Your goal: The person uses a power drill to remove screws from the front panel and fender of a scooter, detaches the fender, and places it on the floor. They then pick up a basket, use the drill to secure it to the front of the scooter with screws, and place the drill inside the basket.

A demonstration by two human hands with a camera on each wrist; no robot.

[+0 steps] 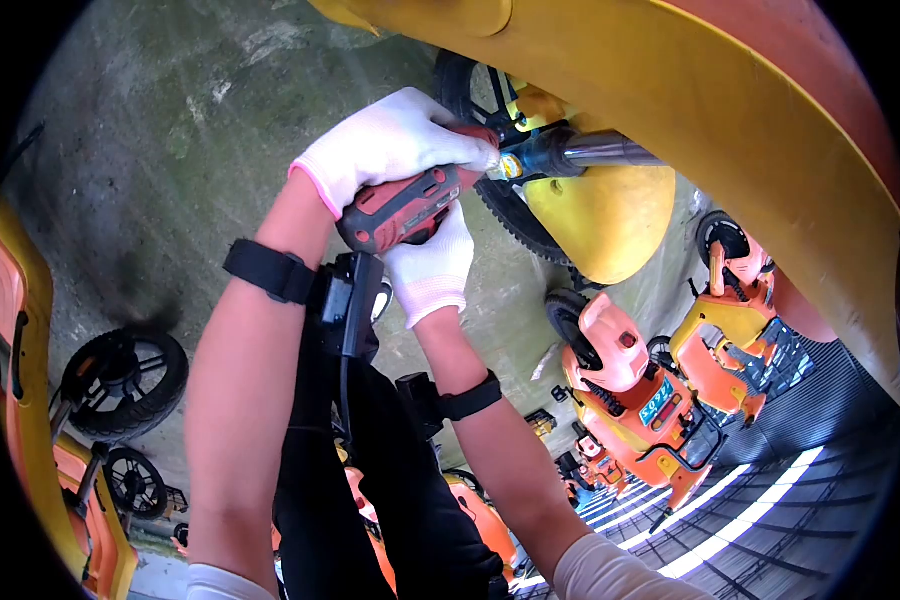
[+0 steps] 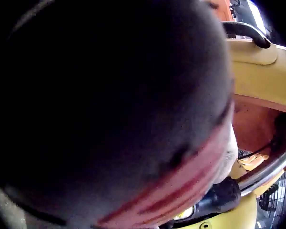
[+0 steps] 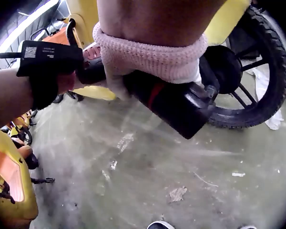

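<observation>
In the head view a red and black cordless impact wrench [image 1: 400, 212] points at the lower end of a fork leg [image 1: 545, 155] beside a black wheel [image 1: 515, 215]. My white-gloved left hand [image 1: 395, 140] lies over its body and grips it near the nose, fingertips close to the yellow-marked fork end. Below, my gloved right hand [image 1: 435, 258] holds its handle by the trigger. The wrench's black battery [image 3: 176, 107] sticks out under my right cuff in the right wrist view. The very tip of the tool is hidden by my left fingers.
A yellow mudguard [image 1: 610, 225] and a large yellow body panel [image 1: 710, 90] lie close on the right. Several orange and yellow scooters [image 1: 650, 400] stand around. A loose wheel-like black tyre [image 1: 125, 385] shows at left. Litter [image 3: 178, 194] lies on the concrete floor.
</observation>
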